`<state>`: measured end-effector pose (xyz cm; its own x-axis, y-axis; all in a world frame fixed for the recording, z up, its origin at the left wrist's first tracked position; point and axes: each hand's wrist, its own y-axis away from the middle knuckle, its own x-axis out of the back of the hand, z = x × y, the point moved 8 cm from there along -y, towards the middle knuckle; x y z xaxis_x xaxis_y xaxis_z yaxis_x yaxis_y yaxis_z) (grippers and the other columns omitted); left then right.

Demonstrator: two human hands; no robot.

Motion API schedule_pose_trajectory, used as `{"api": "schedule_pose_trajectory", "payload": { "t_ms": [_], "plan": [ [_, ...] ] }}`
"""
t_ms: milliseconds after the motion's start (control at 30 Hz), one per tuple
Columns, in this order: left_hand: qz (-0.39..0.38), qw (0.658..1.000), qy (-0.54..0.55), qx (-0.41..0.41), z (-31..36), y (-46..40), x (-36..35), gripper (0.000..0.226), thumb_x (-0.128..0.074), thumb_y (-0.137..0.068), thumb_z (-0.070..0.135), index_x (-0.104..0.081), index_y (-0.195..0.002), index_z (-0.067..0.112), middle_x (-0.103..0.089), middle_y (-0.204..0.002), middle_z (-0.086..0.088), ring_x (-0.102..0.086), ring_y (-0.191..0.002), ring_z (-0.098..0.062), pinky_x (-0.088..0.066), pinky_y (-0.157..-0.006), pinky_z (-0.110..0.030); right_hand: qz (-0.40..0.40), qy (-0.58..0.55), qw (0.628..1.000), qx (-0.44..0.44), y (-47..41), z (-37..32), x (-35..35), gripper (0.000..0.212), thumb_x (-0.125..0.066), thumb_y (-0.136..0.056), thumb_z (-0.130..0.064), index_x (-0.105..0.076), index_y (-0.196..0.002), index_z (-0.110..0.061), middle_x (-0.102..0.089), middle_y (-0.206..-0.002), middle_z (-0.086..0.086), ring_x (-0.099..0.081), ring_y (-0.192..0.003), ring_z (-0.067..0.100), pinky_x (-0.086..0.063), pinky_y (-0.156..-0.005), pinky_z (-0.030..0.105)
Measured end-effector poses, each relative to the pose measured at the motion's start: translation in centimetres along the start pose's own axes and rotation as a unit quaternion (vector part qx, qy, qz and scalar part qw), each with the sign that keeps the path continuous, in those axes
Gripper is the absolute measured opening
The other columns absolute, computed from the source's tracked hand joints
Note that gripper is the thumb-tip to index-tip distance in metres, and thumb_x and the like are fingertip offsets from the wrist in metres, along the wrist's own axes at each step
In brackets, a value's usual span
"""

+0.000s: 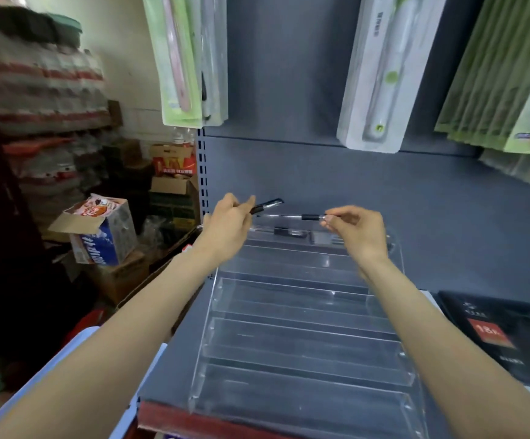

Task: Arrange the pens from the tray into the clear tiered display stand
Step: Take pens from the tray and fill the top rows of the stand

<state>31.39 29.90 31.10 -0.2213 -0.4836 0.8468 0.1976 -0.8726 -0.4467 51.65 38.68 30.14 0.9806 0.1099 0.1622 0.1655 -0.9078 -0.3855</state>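
Head view is showing both hands over the back, top tier of the clear display stand (pixel 305 331) on a grey shelf (pixel 447 236). Left hand (pixel 229 223) is pinching a black-capped pen (pixel 267 205); right hand (pixel 357 228) is pinching the tip end of a second pen (pixel 295 216), lying level. Another pen (pixel 281 231) is lying in that tier. Pens look light, stiff, smooth plastic; pinching the barrel ends should suit. Stand looks glossy, hard acrylic, stepped troughs.
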Motion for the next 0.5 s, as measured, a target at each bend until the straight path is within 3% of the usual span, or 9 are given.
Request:
{"api": "schedule_pose_trajectory", "payload": {
  "t_ms": [67, 133, 200, 300, 500],
  "plan": [
    [-0.007, 1.000, 0.014, -0.018, 0.3, -0.1, -0.2, 0.044, -0.036, -0.100, 0.013, -0.033, -0.143, 0.009, -0.035, -0.099, -0.005, -0.045, -0.098, -0.028, -0.037, -0.082, -0.034, -0.030, 0.040, 0.999, 0.006, -0.8, 0.6, -1.1, 0.019, -0.062, -0.085, 0.000, -0.068, -0.076, -0.014, -0.069, -0.074, 0.001, -0.069, -0.069, 0.010, -0.055, -0.082, 0.026],
    [0.020, 0.998, 0.061, -0.025, 0.3, -0.1, 0.2, 0.040, -0.042, -0.098, 0.010, -0.042, -0.137, 0.005, -0.044, -0.100, -0.006, -0.049, -0.093, -0.021, -0.036, -0.083, -0.023, -0.055, 0.080, 0.995, 0.021, -1.3, 0.7, -2.2, 0.012, -0.061, -0.086, 0.001, -0.069, -0.084, -0.007, -0.068, -0.078, 0.005, -0.065, -0.058, -0.003, -0.053, -0.072, 0.010],
    [0.053, 0.992, 0.113, -0.008, -0.1, 0.0, 1.0, 0.030, -0.050, -0.095, 0.008, -0.053, -0.124, 0.006, -0.051, -0.099, 0.000, -0.050, -0.091, -0.013, -0.034, -0.081, -0.013, -0.067, 0.130, 0.988, 0.041, -1.6, 0.4, -3.0, 0.010, -0.062, -0.085, 0.001, -0.070, -0.089, -0.003, -0.068, -0.080, 0.005, -0.064, -0.058, -0.004, -0.047, -0.066, 0.002],
    [0.063, 0.991, 0.118, -0.003, -0.5, 0.0, 1.3, 0.018, -0.054, -0.092, 0.008, -0.059, -0.110, 0.009, -0.053, -0.097, 0.004, -0.049, -0.089, -0.007, -0.034, -0.081, -0.011, -0.089, 0.213, 0.971, 0.064, -2.3, -0.1, -4.0, 0.011, -0.064, -0.085, -0.003, -0.072, -0.091, -0.005, -0.071, -0.085, 0.007, -0.064, -0.077, 0.012, -0.042, -0.071, 0.008],
    [0.049, 0.994, 0.100, -0.017, -1.0, -0.4, 1.1, 0.021, -0.055, -0.092, 0.009, -0.063, -0.111, 0.011, -0.054, -0.100, 0.002, -0.048, -0.088, -0.004, -0.034, -0.083, -0.009, -0.160, 0.317, 0.932, 0.071, -2.8, -0.2, -6.6, 0.012, -0.064, -0.086, -0.008, -0.074, -0.093, -0.008, -0.072, -0.097, 0.007, -0.062, -0.090, 0.015, -0.037, -0.078, 0.013]
  ]
}}
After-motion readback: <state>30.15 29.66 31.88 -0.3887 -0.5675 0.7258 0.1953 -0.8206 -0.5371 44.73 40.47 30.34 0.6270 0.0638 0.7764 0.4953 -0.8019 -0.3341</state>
